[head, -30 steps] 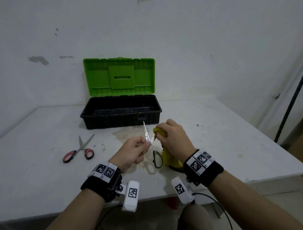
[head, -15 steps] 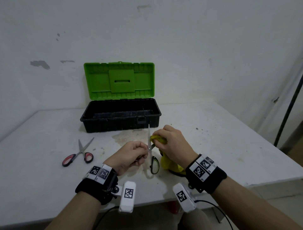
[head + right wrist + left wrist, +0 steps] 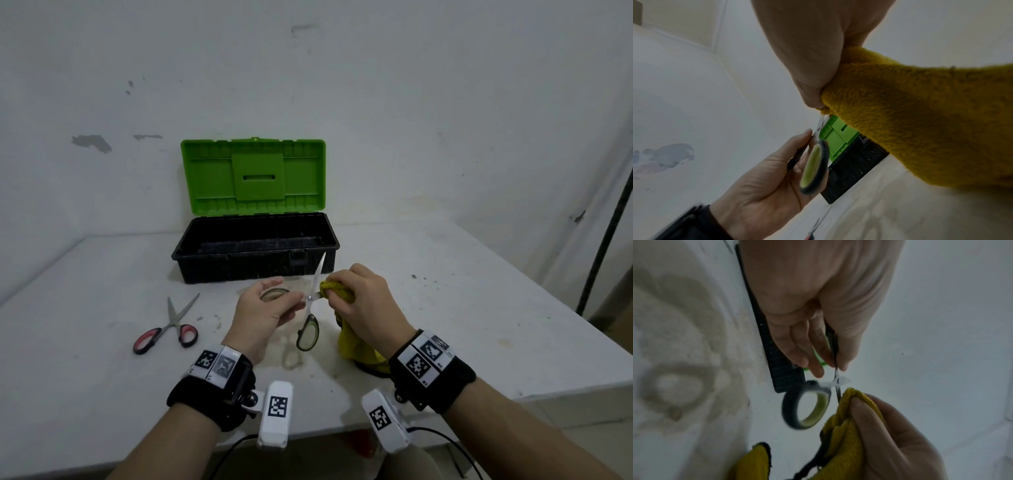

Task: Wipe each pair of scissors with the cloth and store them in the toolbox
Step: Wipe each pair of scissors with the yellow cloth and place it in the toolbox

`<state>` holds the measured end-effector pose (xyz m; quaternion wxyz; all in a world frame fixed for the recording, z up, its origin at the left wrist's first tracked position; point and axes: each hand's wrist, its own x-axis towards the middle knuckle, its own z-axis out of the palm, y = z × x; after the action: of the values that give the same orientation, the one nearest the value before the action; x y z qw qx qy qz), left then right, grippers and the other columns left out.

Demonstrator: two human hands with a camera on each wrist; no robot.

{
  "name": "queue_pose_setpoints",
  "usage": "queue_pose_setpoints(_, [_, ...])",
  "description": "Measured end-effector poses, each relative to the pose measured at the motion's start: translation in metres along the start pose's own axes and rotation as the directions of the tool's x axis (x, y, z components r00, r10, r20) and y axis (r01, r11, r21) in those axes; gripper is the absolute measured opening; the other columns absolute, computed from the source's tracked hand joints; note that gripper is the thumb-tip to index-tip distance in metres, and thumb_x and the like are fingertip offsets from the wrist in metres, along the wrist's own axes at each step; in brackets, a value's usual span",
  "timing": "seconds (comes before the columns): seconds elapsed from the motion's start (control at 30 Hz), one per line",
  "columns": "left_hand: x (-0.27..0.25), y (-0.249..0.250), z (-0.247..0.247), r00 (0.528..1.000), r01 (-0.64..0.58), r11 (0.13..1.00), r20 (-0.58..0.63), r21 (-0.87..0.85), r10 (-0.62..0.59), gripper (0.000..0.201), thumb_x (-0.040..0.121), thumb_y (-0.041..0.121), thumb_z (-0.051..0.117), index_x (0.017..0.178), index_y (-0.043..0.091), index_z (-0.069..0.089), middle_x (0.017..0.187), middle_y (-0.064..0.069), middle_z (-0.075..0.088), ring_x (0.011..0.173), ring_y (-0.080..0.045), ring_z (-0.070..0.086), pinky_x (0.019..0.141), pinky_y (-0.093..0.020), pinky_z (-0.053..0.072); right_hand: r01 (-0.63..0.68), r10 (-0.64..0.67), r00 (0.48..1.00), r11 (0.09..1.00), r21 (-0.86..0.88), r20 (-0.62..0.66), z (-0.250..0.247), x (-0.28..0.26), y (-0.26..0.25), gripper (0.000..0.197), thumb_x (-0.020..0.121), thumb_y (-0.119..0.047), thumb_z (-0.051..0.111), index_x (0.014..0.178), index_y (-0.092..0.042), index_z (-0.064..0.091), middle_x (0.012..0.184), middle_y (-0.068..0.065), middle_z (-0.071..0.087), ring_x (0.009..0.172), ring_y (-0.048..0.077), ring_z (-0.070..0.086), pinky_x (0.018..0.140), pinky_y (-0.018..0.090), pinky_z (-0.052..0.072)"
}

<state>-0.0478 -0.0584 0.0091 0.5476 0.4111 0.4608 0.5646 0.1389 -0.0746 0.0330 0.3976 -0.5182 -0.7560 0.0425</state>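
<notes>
We start with the white table (image 3: 445, 308), which fills the lower half of the head view. The toolbox (image 3: 255, 253) stands at its centre, toward the back, with the green lid raised and the black tub open to us; we see no scissors in it. At centre left lie the red-handled scissors (image 3: 168, 329), untouched and well apart from both hands.

Just below the toolbox our two hands meet. The left hand (image 3: 263, 315) pinches one handle of the black-handled scissors (image 3: 310, 315) between thumb and fingertips, the other loop hanging down free. The scissors are spread: one blade points up toward the toolbox, the other runs rightward into the yellow cloth (image 3: 337, 291). The right hand (image 3: 363, 305) has its fingers curled round the cloth, squeezing it onto that blade close to the pivot, as the left wrist view shows.

We judge the wipe must follow that blade's long axis, away from the pivot toward its tip, the right hand being the nearer one.
</notes>
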Motion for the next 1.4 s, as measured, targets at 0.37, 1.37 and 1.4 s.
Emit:
queue_pose_setpoints(0.37, [-0.006, 0.002, 0.012, 0.971, 0.234, 0.91, 0.122, -0.342, -0.204, 0.014, 0.097, 0.014, 0.061, 0.094, 0.001, 0.062, 0.093, -0.02, 0.075, 0.089, -0.031, 0.076, 0.077, -0.043, 0.063, -0.013, 0.012, 1.0, 1.0, 0.003, 0.019, 0.007, -0.001, -0.007, 0.016, 0.088, -0.023, 0.066, 0.104, -0.022, 0.07, 0.089, -0.006, 0.052, 0.079, 0.009, 0.049, 0.07, 0.014, 0.037])
queue_pose_setpoints(1.37, [-0.011, -0.009, 0.012, 0.991, -0.103, 0.99, -0.075, 0.095, 0.111, 0.034, 0.1, 0.025, 0.059, 0.093, -0.008, 0.061, 0.07, -0.017, 0.058, 0.051, -0.015, 0.062, 0.052, -0.03, 0.056, -0.064, 0.054, 0.99, 0.995, -0.079, -0.133, -0.015, 0.028, -0.005, 0.017, 0.09, -0.022, 0.065, 0.105, -0.016, 0.07, 0.095, -0.003, 0.052, 0.082, 0.014, 0.053, 0.077, 0.032, 0.051])
queue_pose_setpoints(1.4, [-0.009, -0.009, 0.012, 0.99, -0.103, 0.99, -0.083, 0.091, 0.111, 0.036, 0.1, 0.025, 0.059, 0.095, -0.01, 0.061, 0.073, -0.019, 0.058, 0.051, -0.015, 0.062, 0.052, -0.029, 0.056, -0.038, 0.025, 0.988, 0.996, -0.078, -0.153, -0.016, 0.026, -0.007, 0.017, 0.089, -0.021, 0.066, 0.105, -0.016, 0.07, 0.095, -0.002, 0.053, 0.081, 0.014, 0.053, 0.076, 0.03, 0.051])
